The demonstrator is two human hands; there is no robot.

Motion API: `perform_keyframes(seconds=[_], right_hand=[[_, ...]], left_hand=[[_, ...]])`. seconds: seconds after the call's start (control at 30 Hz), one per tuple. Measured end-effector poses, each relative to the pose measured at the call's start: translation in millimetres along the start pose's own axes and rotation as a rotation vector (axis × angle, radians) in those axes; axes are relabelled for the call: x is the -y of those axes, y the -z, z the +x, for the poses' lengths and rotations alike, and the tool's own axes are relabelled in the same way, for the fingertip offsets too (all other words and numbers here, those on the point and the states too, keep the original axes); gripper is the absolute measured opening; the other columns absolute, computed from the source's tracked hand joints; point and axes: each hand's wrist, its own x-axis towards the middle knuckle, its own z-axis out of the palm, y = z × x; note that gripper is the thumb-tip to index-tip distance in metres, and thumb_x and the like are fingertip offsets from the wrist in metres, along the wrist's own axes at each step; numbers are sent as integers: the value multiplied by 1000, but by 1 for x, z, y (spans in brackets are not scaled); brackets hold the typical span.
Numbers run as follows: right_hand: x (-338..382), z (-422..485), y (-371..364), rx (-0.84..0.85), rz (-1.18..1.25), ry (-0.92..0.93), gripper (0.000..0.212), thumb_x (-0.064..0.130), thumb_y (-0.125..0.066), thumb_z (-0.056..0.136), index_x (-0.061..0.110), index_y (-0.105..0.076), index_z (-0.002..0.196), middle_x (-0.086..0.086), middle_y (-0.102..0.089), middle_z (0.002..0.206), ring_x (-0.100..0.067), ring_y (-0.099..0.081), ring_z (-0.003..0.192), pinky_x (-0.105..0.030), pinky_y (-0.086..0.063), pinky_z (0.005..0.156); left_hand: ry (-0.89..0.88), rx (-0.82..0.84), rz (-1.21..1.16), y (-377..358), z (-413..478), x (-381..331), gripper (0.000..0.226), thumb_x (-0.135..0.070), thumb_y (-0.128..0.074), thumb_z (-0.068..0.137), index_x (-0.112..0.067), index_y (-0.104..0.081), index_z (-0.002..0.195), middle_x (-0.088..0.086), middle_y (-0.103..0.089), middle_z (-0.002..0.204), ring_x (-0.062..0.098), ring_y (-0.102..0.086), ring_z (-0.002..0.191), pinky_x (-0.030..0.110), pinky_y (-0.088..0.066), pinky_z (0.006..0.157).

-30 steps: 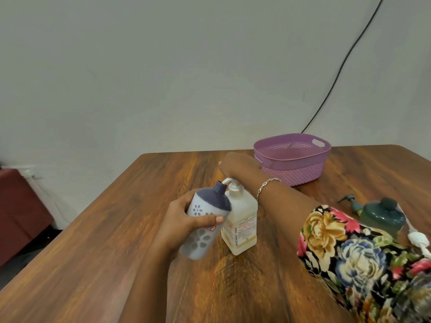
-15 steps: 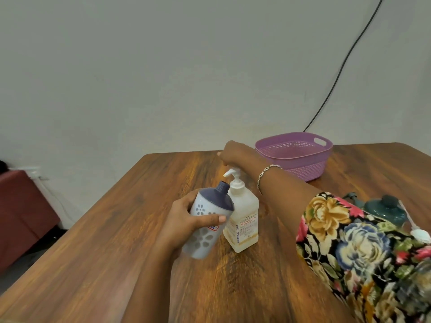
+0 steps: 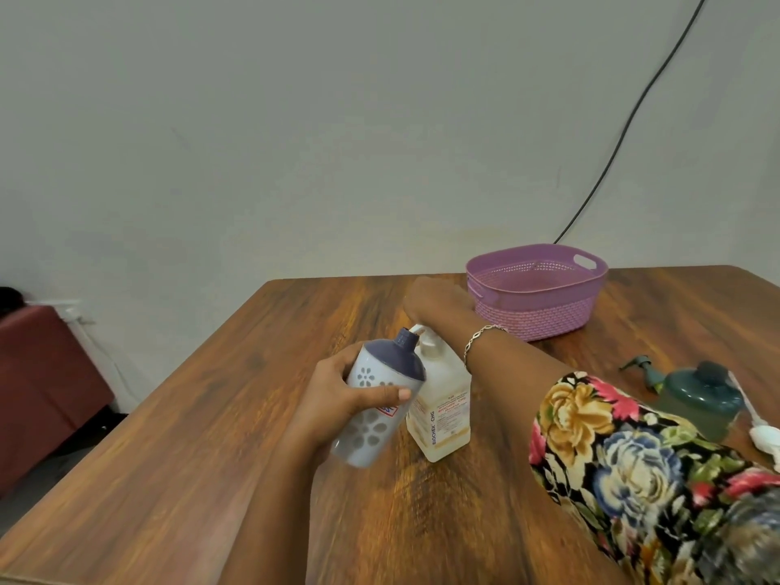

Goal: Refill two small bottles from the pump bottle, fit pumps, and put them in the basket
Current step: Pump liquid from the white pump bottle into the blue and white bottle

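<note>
On the wooden table (image 3: 211, 458), the purple basket (image 3: 548, 318) sits far right and the pump bottle (image 3: 443, 411) stands mid-table, with the tilted small bottle (image 3: 380, 399) just left, neck at its spout, gripped by the left hand (image 3: 337, 394), while the right hand (image 3: 434, 297) rests on the pump, its finger pose not discernible.

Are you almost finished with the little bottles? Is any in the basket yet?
Not nearly. Done: nothing; the basket holds no bottle. In hand: the left hand tilts the flowered bottle to the spout of the pump bottle, the right hand on top of its pump. Left: the green bottle has no pump fitted, the dark pump and white pump lie loose, and both bottles go in the basket.
</note>
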Motion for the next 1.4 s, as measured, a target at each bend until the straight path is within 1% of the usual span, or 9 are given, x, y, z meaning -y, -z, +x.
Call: perform_keyframes(seconds=[0.2, 0.47, 0.57, 0.67, 0.77, 0.83, 1.07, 1.27, 1.4], right_hand=[[6, 10, 17, 71, 159, 57, 26, 16, -50, 91, 4, -60, 111, -15, -62, 118, -33, -58, 108, -30, -39, 75], [-5, 10, -4, -39, 38, 9, 28, 12, -41, 90, 6, -59, 111, -15, -60, 118, -33, -57, 107, -37, -46, 90], [-6, 9, -8, -88, -14, 15, 32, 10, -41, 89, 6, -61, 114, -15, -59, 123, -32, -55, 112, -36, -44, 89], [-4, 9, -8, -73, -25, 28, 32, 11, -41, 89, 6, -61, 113, -15, -59, 123, -33, -55, 111, -36, -45, 89], [-1, 10, 1, -83, 23, 57, 31, 18, -40, 94, 7, -56, 117, -14, -58, 123, -33, -55, 111, -33, -40, 81], [0, 9, 8, -96, 31, 77, 31, 23, -40, 97, 8, -54, 120, -13, -57, 125, -32, -54, 112, -33, -38, 80], [6, 10, 2, -9, 0, 73, 29, 23, -40, 97, 9, -55, 117, -12, -59, 121, -31, -55, 108, -32, -40, 79], [-1, 14, -5, 71, -76, -2, 31, 16, -40, 93, 3, -60, 114, -16, -57, 125, -33, -55, 112, -39, -44, 91], [-1, 14, -9, 84, -63, 18, 30, 18, -41, 93, 4, -62, 109, -16, -59, 122, -34, -56, 108, -39, -46, 91]], left_hand=[[-1, -1, 17, -2, 0, -2, 48, -14, -81, 60, -19, -64, 105, 4, -71, 82, 15, -69, 65, 20, -51, 52], [5, -15, 3, -2, -1, 2, 45, -11, -80, 61, -17, -64, 102, 3, -71, 79, 13, -68, 63, 20, -50, 51], [12, -20, -14, 0, 0, 3, 48, -10, -81, 60, -14, -64, 105, 8, -71, 82, 16, -68, 64, 21, -51, 52], [19, -22, -8, 2, 0, 4, 50, -11, -81, 60, -16, -63, 106, 9, -71, 85, 16, -68, 65, 21, -51, 53], [24, -19, -18, 1, 0, 4, 47, -10, -80, 63, -15, -63, 106, 8, -70, 85, 15, -68, 64, 21, -51, 53], [23, -13, -15, -1, -1, 4, 46, -9, -80, 64, -16, -63, 105, 7, -70, 84, 14, -68, 65, 20, -51, 53], [4, -18, -26, 0, -4, 6, 47, -9, -79, 63, -16, -64, 106, 8, -71, 85, 16, -68, 66, 21, -51, 54], [10, -7, -55, 0, -2, 7, 58, -21, -80, 51, -16, -64, 107, 10, -71, 86, 19, -69, 68, 23, -52, 54], [14, 3, -43, 2, 0, 6, 59, -22, -79, 50, -16, -64, 106, 9, -71, 85, 18, -69, 66, 22, -51, 53]])
